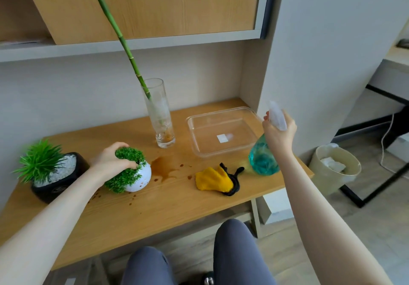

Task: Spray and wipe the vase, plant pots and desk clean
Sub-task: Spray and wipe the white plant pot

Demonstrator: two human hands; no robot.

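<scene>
My left hand (110,159) grips the green foliage on top of a small white round plant pot (141,179), which leans to the right on the wooden desk (155,209). My right hand (278,134) holds a teal spray bottle (262,158) by its white head, lifted above the desk's right end. A tall glass vase (160,116) with a green bamboo stalk stands at the back middle. A black pot (57,185) with a spiky green plant sits at the left. A yellow cloth (213,179) with black trim lies near the bottle. A brown spill (163,167) stains the desk beside the white pot.
A clear rectangular plastic tray (221,149) sits at the back right of the desk. Brown droplets dot the desk in front of the white pot. A beige waste bin (334,169) stands on the floor to the right. Shelves hang above. My knees are below the desk's front edge.
</scene>
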